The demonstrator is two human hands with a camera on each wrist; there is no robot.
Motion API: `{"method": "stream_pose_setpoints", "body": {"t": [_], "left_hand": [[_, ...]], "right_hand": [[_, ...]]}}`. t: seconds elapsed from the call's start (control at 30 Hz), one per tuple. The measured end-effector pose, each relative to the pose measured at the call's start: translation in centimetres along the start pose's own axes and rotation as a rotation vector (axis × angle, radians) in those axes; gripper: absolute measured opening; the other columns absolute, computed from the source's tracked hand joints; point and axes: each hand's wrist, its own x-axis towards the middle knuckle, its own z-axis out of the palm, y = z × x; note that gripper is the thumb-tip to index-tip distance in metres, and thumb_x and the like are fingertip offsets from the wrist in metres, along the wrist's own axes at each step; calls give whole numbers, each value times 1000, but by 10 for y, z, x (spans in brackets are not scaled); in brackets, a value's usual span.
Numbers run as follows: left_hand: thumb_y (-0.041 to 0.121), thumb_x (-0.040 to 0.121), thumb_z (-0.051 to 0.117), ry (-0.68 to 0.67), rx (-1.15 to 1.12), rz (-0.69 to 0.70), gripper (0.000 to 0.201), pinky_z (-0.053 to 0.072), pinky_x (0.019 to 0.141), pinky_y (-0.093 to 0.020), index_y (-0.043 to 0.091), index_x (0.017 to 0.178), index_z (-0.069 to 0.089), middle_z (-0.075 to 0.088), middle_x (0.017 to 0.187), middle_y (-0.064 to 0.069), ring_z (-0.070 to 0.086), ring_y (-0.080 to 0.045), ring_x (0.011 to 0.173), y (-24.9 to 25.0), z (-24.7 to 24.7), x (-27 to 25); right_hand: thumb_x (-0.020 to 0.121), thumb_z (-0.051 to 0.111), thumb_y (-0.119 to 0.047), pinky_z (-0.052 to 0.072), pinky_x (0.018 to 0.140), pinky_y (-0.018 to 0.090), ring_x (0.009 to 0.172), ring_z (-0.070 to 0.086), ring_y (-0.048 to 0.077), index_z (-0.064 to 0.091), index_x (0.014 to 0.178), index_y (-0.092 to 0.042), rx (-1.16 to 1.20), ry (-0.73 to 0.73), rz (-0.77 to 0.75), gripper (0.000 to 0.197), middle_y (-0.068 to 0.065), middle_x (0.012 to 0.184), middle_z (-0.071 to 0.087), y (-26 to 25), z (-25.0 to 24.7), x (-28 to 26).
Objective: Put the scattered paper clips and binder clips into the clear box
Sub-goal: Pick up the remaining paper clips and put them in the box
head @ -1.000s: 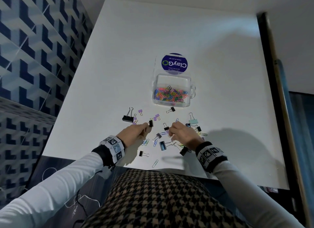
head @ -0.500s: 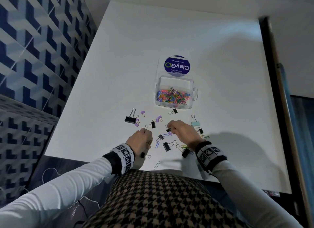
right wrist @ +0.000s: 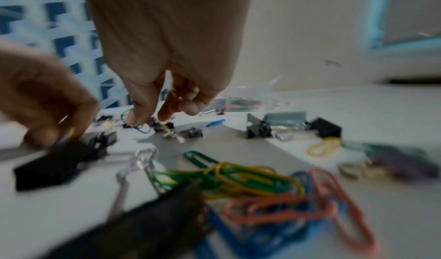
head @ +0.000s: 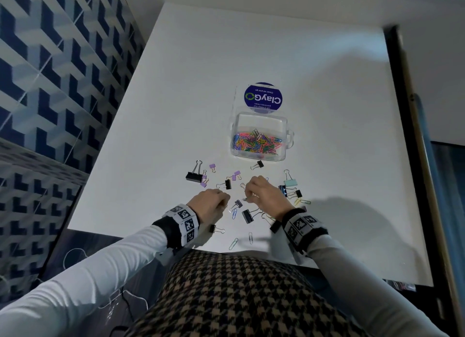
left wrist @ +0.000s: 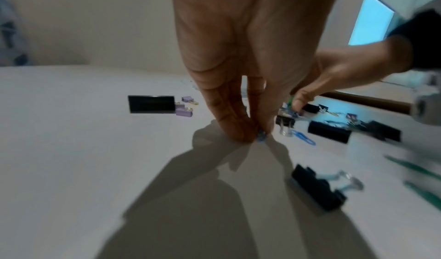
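1. A small blue clip (left wrist: 261,137) is pinched against the surface (head: 251,47) by the left hand (head: 210,203).
2. Thin clips are pinched by the right hand (head: 264,194).
3. The box (head: 259,135) lies at 12 o'clock from both hands, nearer the right.

This looks like an office or study corner. A plain white desk (head: 251,47) carries stationery: binder clips (head: 194,176) and coloured paper clips (right wrist: 250,176) scattered near its front edge. Blue-and-white patterned tiles (head: 50,85) run along its left edge, with a pale wall behind its far edge.
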Motion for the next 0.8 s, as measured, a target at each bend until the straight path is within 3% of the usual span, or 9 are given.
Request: {"method": "stream_pose_setpoints", "body": {"t": [0.1,0.2,0.3,0.4,0.47,0.57,0.67,0.73,0.8], "left_hand": [[7,82,52,-48,-61,-6,14,32,66,-24,18,74,50,50,81,1,45,-18,76,-6,-12,4],[10,79,44,-37,-85,40,14,31,60,-15,9,78,58,53,80,-1,48,-19,75,-9,-21,6],[4,83,47,-72,-2,149,17,42,73,-29,6,91,63,62,94,-11,58,-26,90,-8,-21,4],[11,88,50,-118,63,279,16,45,82,-33,14,97,63,61,109,-3,51,-16,106,-2,-14,-3],[14,90,49,-172,107,331,17,48,84,-35,16,101,62,60,115,-1,50,-16,111,0,-8,-6],[12,90,47,-182,133,373,18,50,81,-39,15,103,60,61,114,-3,53,-20,109,0,-1,-7],[9,89,47,-150,192,370,21,51,78,-39,15,105,59,60,113,-5,53,-21,108,-1,4,-5],[5,85,53,-92,229,431,24,53,68,-36,15,106,60,62,106,-6,57,-22,100,-2,5,-4],[5,75,67,-32,298,533,28,50,51,-26,17,100,63,67,90,-2,63,-20,82,-6,6,-3]], "right_hand": [[79,67,-6,35,69,15,76,44,14,60,80,-5,329,169,126,7,-8,75,48,0,-12,-4],[78,70,-16,45,68,24,68,54,8,61,79,-15,546,263,341,9,-7,72,56,8,-23,-4],[67,74,-31,50,77,42,70,62,16,62,71,-21,762,373,452,16,-3,71,68,20,-29,-5],[68,77,-20,48,73,40,73,60,20,61,68,-18,923,447,486,15,6,76,71,25,-33,-11],[69,77,-17,44,63,34,71,54,22,61,68,-15,979,460,502,16,13,78,70,27,-35,-13],[68,77,-18,35,54,28,68,46,24,61,65,-18,1083,462,518,16,23,80,65,30,-35,-15],[76,70,-5,36,50,23,63,47,20,63,74,-17,1171,458,495,14,12,76,67,30,-35,-16],[80,66,-2,37,50,19,64,50,16,65,88,-17,1180,429,467,17,4,76,68,28,-36,-17],[82,64,-1,41,53,18,69,52,15,67,99,-18,1146,397,448,24,5,81,65,28,-36,-19]]}}
